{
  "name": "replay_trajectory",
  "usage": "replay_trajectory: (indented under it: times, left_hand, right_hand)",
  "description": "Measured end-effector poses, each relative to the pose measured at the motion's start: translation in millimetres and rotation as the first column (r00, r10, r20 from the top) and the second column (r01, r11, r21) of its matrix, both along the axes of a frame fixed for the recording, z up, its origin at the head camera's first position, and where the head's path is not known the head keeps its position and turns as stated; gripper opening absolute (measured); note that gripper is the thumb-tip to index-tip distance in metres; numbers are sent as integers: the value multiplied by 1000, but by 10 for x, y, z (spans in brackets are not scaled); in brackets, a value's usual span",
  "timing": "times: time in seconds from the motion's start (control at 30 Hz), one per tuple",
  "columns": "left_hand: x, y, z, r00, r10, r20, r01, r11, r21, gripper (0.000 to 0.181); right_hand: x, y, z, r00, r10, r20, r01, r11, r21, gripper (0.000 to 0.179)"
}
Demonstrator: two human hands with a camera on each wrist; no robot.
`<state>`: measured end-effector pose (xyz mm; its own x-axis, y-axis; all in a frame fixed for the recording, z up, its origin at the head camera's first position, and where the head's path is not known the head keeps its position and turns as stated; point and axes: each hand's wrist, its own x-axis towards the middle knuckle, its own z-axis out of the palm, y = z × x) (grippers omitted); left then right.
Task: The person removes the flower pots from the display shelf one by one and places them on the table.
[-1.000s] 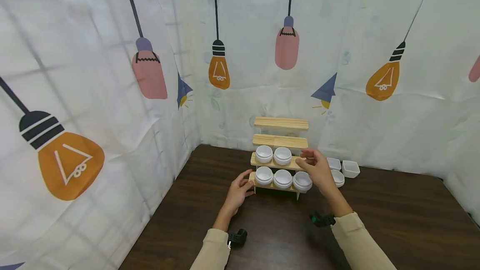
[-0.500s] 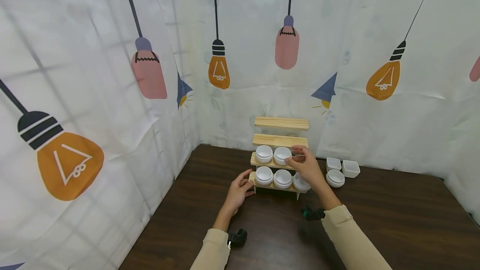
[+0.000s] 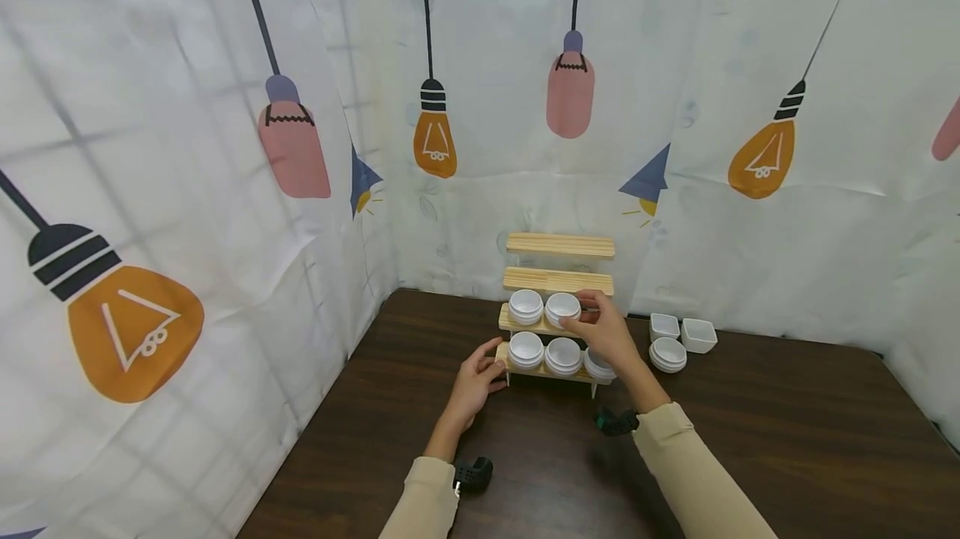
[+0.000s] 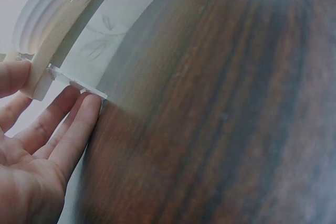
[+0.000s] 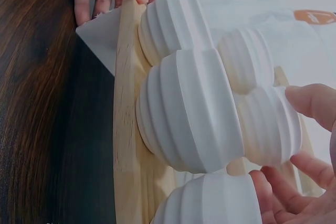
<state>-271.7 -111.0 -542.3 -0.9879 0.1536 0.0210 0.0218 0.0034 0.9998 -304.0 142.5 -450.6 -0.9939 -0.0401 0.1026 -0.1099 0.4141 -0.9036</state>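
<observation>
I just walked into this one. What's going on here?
A person is working at a tiered wooden stand. The right hand holds the right-hand bowl of two on the second shelf up. The left hand grips the left end of the lowest shelf, which carries three bowls. A round dish and two square dishes sit to the right.

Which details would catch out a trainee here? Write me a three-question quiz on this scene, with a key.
1. Fill in: the right hand holds a round bowl on the ____ shelf from the bottom.
2. What does the left hand grip? A) the rack B) a square bowl C) the wall
3. True or false: the square bowls stand on the top shelf.

Key: 1. second; 2. A; 3. false, the square bowls stand on the table.
</observation>
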Motion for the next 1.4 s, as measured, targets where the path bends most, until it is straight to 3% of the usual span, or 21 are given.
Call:
replay_trajectory:
  times: [1.4]
  left_hand:
    - [-3,0,-8,1000,4,-7,-4,1000,5,48]
  right_hand:
    - [-2,-67,5,1000,-24,0,24,997,74,61]
